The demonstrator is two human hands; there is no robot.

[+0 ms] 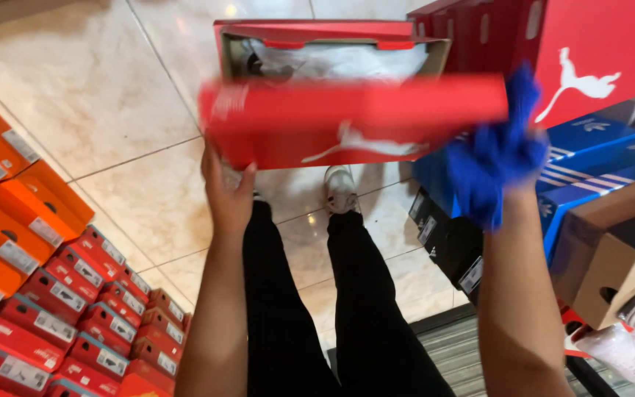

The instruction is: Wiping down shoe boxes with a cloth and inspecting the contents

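Note:
I hold an open red shoe box (347, 121) out in front of me, its lid tipped up behind the front wall. White wrapping paper (332, 62) and something dark show inside. My left hand (227, 192) grips the box's lower left corner from below. My right hand (497, 151) is blurred at the box's right end and is wrapped around a bright blue cloth (505, 158); whether it also grips the box I cannot tell. My black trouser legs and a white shoe (340, 188) show below the box.
Orange and red shoe boxes (45, 294) are stacked at the lower left. More red, blue and black boxes (597, 140) pile up at the right, with a brown cardboard box (611, 257) below them. Beige floor tiles (90, 95) lie beneath.

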